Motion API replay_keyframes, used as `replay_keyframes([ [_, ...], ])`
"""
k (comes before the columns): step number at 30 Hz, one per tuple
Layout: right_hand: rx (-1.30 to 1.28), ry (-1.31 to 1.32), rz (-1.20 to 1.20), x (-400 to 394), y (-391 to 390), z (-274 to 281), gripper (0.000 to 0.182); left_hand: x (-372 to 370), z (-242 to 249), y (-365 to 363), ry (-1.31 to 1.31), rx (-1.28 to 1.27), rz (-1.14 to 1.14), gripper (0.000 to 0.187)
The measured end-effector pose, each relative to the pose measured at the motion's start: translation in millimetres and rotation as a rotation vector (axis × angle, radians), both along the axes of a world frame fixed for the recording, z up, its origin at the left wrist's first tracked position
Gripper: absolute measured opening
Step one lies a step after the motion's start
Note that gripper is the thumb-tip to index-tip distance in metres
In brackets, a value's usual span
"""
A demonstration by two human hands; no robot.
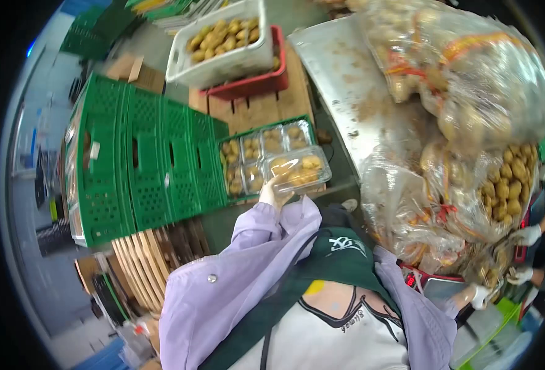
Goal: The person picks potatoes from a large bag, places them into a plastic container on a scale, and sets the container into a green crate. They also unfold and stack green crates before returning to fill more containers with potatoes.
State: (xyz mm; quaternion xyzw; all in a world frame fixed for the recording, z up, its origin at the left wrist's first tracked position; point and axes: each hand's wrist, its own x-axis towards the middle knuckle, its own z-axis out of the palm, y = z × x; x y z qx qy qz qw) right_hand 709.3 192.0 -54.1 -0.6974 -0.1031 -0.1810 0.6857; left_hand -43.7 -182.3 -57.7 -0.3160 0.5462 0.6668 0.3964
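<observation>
My left hand (pixel 274 192) holds the near left edge of a clear plastic box of potatoes (pixel 302 169), tilted over a green crate (pixel 266 128). Similar clear boxes of potatoes (pixel 272 140) lie in rows inside that crate. Far to the right, my right hand (pixel 479 297), in a white glove, is beside the lower edge of a small clear bag of potatoes (pixel 487 265). Its fingers are too small and blurred to read, and any grip on the bag is unclear.
Green crates (pixel 152 154) stand stacked at left. A white tub of potatoes (pixel 186 71) sits in a red crate (pixel 248 88). Large potato bags (pixel 488 80) cover the metal table (pixel 340 74). A co-worker's gloved hands (pixel 527 235) are near my right hand, by a scale (pixel 412 280).
</observation>
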Motion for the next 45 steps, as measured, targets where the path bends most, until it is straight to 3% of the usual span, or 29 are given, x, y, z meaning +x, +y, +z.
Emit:
replay_keyframes([
  [2,-0.192,-0.295,0.152,-80,-51,63,0.042,-15,-49,-46,-0.068,-0.036,0.082,0.031],
  [6,-0.449,-0.613,0.551,-211,-123,150,0.03,-33,-129,-158,-0.191,-0.131,0.264,0.033],
  [8,-0.392,-0.52,0.929,-271,-144,164,0.021,-41,-146,-203,-0.211,-0.197,0.348,0.036],
  [9,-0.367,-0.426,1.062,-339,-158,177,0.019,-43,-147,-216,-0.206,-0.215,0.416,0.034],
  [10,-0.361,-0.4,1.222,-340,-154,155,0.028,-45,-148,-230,-0.199,-0.232,0.483,0.033],
  [12,-0.456,-0.361,1.516,-471,-184,162,0.043,-51,-152,-256,-0.195,-0.241,0.477,0.031],
  [14,-0.589,-0.142,1.681,-556,-204,125,0.048,-55,-142,-266,-0.203,-0.241,0.491,0.034],
  [15,-0.701,-0.327,1.819,-590,-209,103,0.048,-57,-144,-277,-0.244,-0.231,0.474,0.035],
  [18,-0.847,0.004,2.125,-684,-228,15,0.044,-56,-154,-306,-0.306,-0.195,0.486,0.04],
  [19,-0.879,-0.002,2.213,-705,-227,-27,0.043,-54,-155,-320,-0.302,-0.14,0.451,0.041],
  [22,-1.108,-0.13,2.46,-752,-228,-137,0.045,-48,-131,-341,-0.381,-0.303,0.431,0.046],
  [24,-1.285,-0.172,2.43,-781,-228,-231,0.051,-38,-133,-374,-0.339,-0.277,0.428,0.046],
  [25,-1.289,-0.459,2.432,-782,-228,-294,0.058,-37,-131,-384,-0.296,-0.265,0.405,0.044],
  [26,-1.677,-0.536,2.278,-793,-230,-316,0.056,-40,-124,-381,-0.312,-0.355,0.46,0.043],
  [28,-1.924,-0.511,2.047,-807,-254,-353,0.052,-44,-131,-399,-0.306,-0.381,0.497,0.041],
  [29,-1.896,-0.489,2.135,-811,-269,-356,0.051,-47,-138,-413,-0.32,-0.396,0.506,0.04],
  [30,-1.87,-0.474,2.221,-808,-283,-353,0.049,-48,-145,-425,-0.34,-0.41,0.518,0.039],
  [31,-1.705,-0.053,2.481,-798,-294,-345,0.045,-51,-150,-438,-0.295,-0.295,0.454,0.038],
  [32,-1.695,-0.065,2.371,-786,-316,-348,0.036,-64,-142,-427,-0.332,-0.351,0.456,0.037],
  [34,-1.581,-0.159,2.47,-749,-337,-336,0.03,-88,-145,-415,-0.292,-0.319,0.444,0.037],
  [36,-1.606,-0.029,2.436,-723,-347,-282,0.028,-116,-141,-386,-0.266,-0.292,0.364,0.032],
  [37,-1.596,0.117,2.432,-711,-347,-257,0.028,-126,-149,-378,-0.126,-0.289,0.237,0.032],
  [38,-1.584,0.269,2.419,-698,-350,-231,0.028,-148,-148,-362,-0.159,-0.256,0.061,0.039],
  [42,-1.452,0.115,2.299,-665,-346,-142,0.026,-204,-127,-263,0.171,-0.182,-0.27,0.073],
  [44,-1.366,0.058,2.255,-665,-337,-95,0.028,-211,-73,-189,0.243,-0.15,-0.466,0.082],
  [45,-1.285,-0.035,2.263,-663,-329,-78,0.029,-210,-78,-171,0.433,-0.105,-0.559,0.081],
])
